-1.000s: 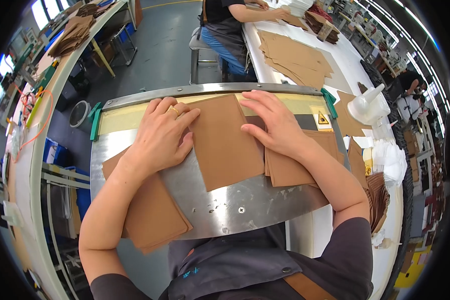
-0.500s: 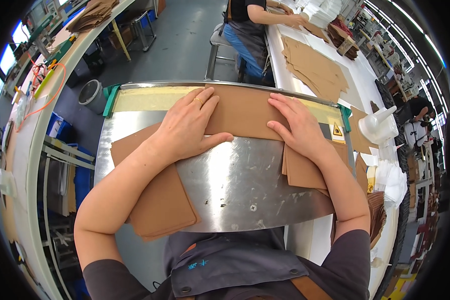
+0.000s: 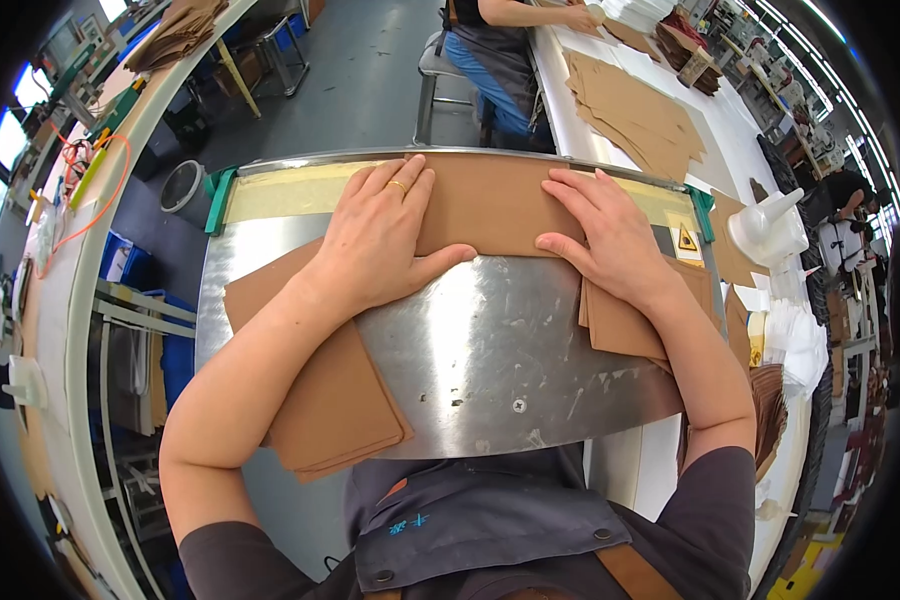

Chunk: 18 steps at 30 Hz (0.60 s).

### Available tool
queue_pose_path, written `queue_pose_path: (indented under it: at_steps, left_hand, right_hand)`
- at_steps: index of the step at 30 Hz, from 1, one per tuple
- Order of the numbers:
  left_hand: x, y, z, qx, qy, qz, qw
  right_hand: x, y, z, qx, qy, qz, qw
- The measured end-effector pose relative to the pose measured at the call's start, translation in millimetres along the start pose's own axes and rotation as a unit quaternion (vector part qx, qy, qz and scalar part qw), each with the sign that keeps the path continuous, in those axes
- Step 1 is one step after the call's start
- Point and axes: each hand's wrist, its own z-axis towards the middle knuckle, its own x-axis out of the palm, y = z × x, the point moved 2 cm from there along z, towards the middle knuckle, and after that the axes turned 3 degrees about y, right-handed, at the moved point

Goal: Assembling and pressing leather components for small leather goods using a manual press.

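Observation:
A brown rectangular leather-like panel (image 3: 485, 205) lies along the far edge of a shiny metal work plate (image 3: 470, 360). My left hand (image 3: 375, 235) rests on the panel's left end, fingers stretched toward the far edge and thumb pointing right along its near edge. On the right end lies my right hand (image 3: 610, 230), fingers extended and spread, thumb turned inward. Neither hand grips anything. Beneath my left forearm is a stack of brown pieces (image 3: 335, 410), jutting past the plate's near edge. Another stack of brown pieces (image 3: 625, 325) sits partly hidden under my right forearm.
Green clamps (image 3: 220, 200) flank the plate's far corners. On the right, a white table (image 3: 610, 140) bears brown sheets (image 3: 640, 115) and a white bottle (image 3: 767, 230). A co-worker (image 3: 500, 70) sits beyond the plate. At left stand a bin (image 3: 183, 188) and a long bench (image 3: 80, 250).
Both hands and the panel have slid slightly away from me, closer to the plate's far edge. The whole view has shifted a little. The co-worker's arm has moved.

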Motion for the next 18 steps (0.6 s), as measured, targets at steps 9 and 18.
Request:
queue_pose_path:
  at_steps: [9, 18]
  left_hand:
    - [-9.8, -4.1, 3.5, 0.003, 0.003, -0.007, 1.0]
    - [-51.2, 5.8, -0.4, 0.014, 0.091, -0.096, 0.991]
  right_hand:
    - [-5.0, 3.5, -1.2, 0.009, 0.016, -0.017, 1.0]
    - [-8.6, 6.0, 3.6, -0.054, 0.026, -0.032, 0.998]
